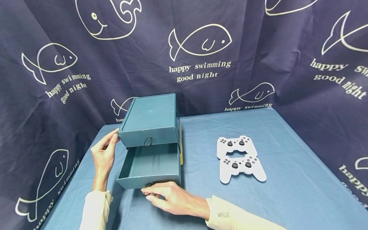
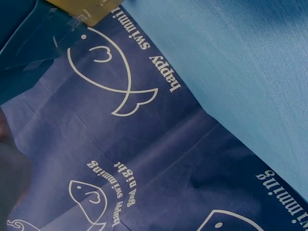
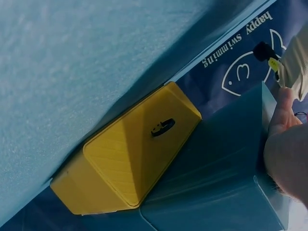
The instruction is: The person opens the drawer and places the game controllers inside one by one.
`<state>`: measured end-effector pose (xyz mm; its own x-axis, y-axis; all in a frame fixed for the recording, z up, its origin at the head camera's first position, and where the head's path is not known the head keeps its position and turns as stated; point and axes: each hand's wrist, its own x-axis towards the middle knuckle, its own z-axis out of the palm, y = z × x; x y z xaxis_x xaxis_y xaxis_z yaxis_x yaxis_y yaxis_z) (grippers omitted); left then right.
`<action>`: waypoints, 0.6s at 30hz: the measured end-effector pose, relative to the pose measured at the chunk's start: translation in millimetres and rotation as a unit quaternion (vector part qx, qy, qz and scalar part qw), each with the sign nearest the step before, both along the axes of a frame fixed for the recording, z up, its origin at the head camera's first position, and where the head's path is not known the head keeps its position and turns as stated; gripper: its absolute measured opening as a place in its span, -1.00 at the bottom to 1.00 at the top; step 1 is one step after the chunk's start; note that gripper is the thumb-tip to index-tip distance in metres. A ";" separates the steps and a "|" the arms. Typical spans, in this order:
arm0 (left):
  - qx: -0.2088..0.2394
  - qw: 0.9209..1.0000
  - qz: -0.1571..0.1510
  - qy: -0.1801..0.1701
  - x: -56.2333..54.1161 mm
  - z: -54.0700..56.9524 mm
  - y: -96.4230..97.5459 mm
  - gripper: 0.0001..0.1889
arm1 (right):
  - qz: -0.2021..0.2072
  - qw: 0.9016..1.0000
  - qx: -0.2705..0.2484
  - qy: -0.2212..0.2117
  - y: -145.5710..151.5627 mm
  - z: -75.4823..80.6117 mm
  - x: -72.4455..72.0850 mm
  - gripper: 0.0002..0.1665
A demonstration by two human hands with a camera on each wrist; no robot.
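Note:
A small teal drawer unit (image 1: 152,111) stands at the table's back left. Its upper drawer (image 1: 135,138) is closed, with a dark ring pull (image 1: 148,141) on the front. The drawer below (image 1: 155,159) is pulled out, and its inside shows bare. At that drawer's front, my right hand (image 1: 172,198) pinches the ring pull (image 1: 148,185) between thumb and fingers. With extended fingers, my left hand (image 1: 104,153) touches the unit's upper front left corner. In the right wrist view, a yellow drawer (image 3: 139,154) with a black ring pull (image 3: 163,127) sits lowest, under the teal drawer's underside (image 3: 207,159).
Two white game controllers, a rear one (image 1: 222,148) and a front one (image 1: 242,171), lie one before the other on the blue cloth (image 1: 198,143), right of the unit. A dark blue curtain (image 1: 201,92) with white fish drawings hangs behind and on both sides.

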<state>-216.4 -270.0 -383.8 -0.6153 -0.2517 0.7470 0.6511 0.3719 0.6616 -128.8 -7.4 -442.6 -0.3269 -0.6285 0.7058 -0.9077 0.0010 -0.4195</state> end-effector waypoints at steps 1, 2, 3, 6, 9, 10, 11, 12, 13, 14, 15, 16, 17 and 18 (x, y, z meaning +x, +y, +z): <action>-0.001 1.000 0.000 0.000 0.2 0.1 0.1 -0.74 | 0.000 1.000 0.000 0.001 0.1 0.0 0.8 -0.72; -0.001 1.000 0.000 -0.001 0.5 0.3 0.3 -0.74 | 0.001 1.000 0.001 0.001 0.3 -0.1 1.7 -0.72; -0.001 1.000 0.000 -0.001 0.7 0.4 0.5 -0.74 | 0.003 1.000 0.000 -0.002 0.5 -0.1 2.7 -0.72; -0.001 1.000 0.001 -0.002 1.0 0.4 0.4 -0.74 | 0.007 1.000 -0.002 -0.009 0.7 -0.1 5.5 -0.72; -0.001 1.000 0.000 -0.001 1.5 0.9 0.8 -0.73 | 0.013 1.000 -0.004 -0.016 0.7 -0.1 8.2 -0.72; -0.001 1.000 0.000 -0.001 1.1 0.6 0.5 -0.74 | 0.012 1.000 -0.004 -0.015 0.8 -0.1 8.9 -0.72; -0.001 1.000 0.000 0.000 1.0 0.6 0.4 -0.74 | 0.012 1.000 -0.004 -0.014 0.8 -0.2 9.6 -0.72; -0.001 1.000 -0.001 0.000 0.9 0.8 0.5 -0.74 | 0.014 1.000 -0.003 -0.015 0.9 -0.4 10.3 -0.72; -0.002 1.000 -0.001 0.000 1.1 1.0 0.4 -0.75 | 0.013 1.000 -0.002 -0.015 0.9 -0.6 10.9 -0.71; -0.003 1.000 0.000 -0.001 0.6 0.7 0.1 -0.75 | 0.013 1.000 -0.001 -0.015 0.9 -0.9 11.5 -0.71; -0.004 1.000 -0.001 -0.002 0.8 0.9 0.1 -0.75 | 0.013 1.000 0.000 -0.013 0.9 -1.2 12.0 -0.71; -0.004 1.000 -0.002 -0.003 0.6 0.8 0.0 -0.75 | 0.013 1.000 0.001 -0.013 0.8 -1.6 12.5 -0.70; -0.005 1.000 -0.003 -0.004 0.9 0.9 -0.1 -0.75 | 0.012 1.000 0.002 -0.009 0.6 -1.9 13.0 -0.70; -0.004 1.000 -0.003 -0.004 0.9 0.8 0.0 -0.75 | 0.013 1.000 0.002 -0.009 0.6 -2.1 13.4 -0.70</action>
<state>-215.4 -270.1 -383.0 -0.6231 -0.2418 0.7438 0.6476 0.3737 0.6640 -115.3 -6.9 -444.7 -0.3229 -0.6395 0.6977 -0.8999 -0.0209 -0.4356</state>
